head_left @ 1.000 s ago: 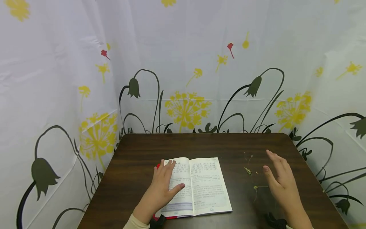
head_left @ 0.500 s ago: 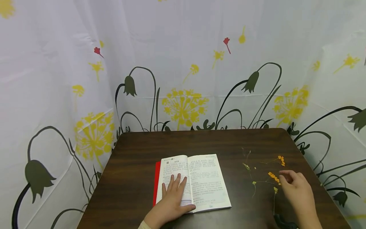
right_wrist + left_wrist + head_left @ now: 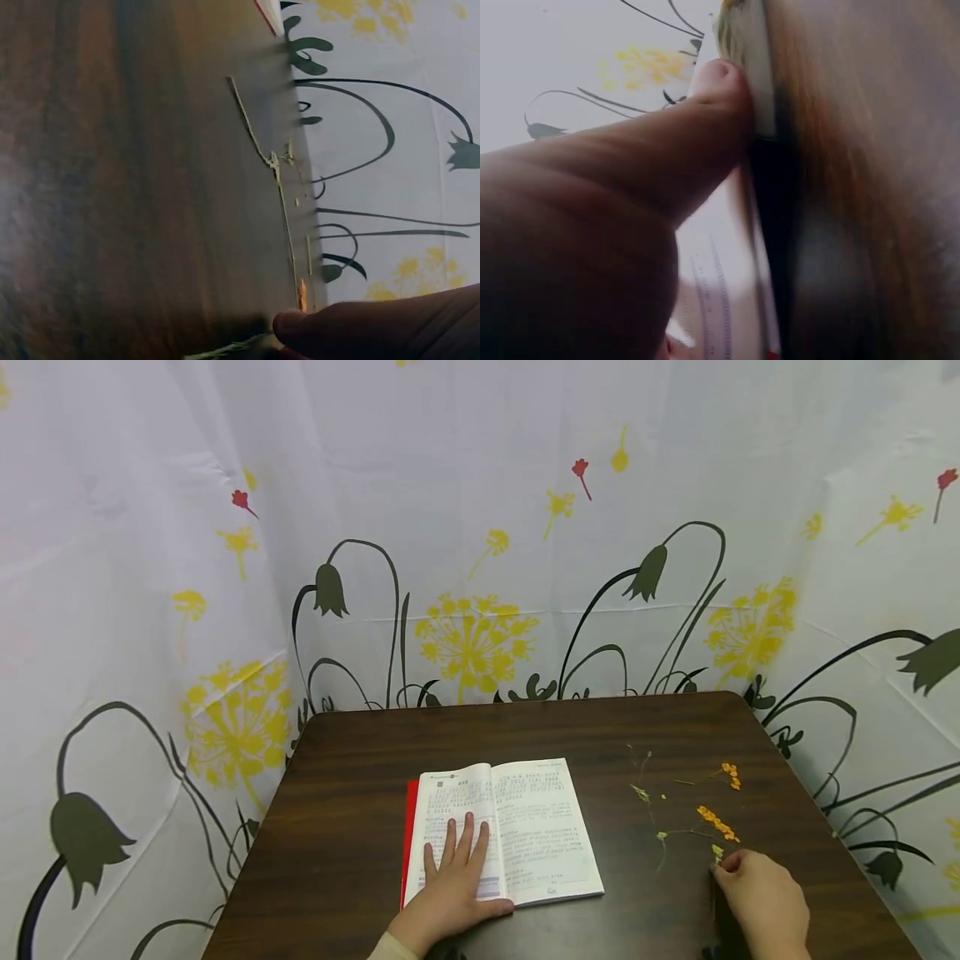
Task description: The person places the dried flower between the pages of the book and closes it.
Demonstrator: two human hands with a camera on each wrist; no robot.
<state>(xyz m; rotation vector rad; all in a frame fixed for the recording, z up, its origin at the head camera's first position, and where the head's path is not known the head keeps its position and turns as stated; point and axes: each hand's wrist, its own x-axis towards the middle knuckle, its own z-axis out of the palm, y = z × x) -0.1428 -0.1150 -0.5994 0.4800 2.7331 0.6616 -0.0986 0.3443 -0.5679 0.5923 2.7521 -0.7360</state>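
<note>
An open book [image 3: 545, 835] with a red cover edge lies on the brown table. My left hand [image 3: 452, 885] rests flat on its left page, fingers spread, the thumb by the lower edge. In the left wrist view that thumb [image 3: 724, 90] lies along the book's edge, partly blurred. At the right, my right hand [image 3: 767, 897] pinches a small pressed flower sprig with a yellow-green head [image 3: 717, 852]; its green stem [image 3: 225, 349] shows by the thumb in the right wrist view. Just beyond the fingertips lies an orange flower sprig [image 3: 716, 821].
Farther back lies another orange flower sprig [image 3: 731, 775]. Thin dried sprigs [image 3: 641, 793] lie between the book and the right hand, with a branching stem [image 3: 276, 165] clear in the right wrist view. A flower-printed white curtain [image 3: 450, 527] hangs behind the table.
My left hand has come down to lie flat on the left page. The right hand has lowered to the table, uncovering the orange flowers, and moved nearer me to pinch the yellow-green sprig.
</note>
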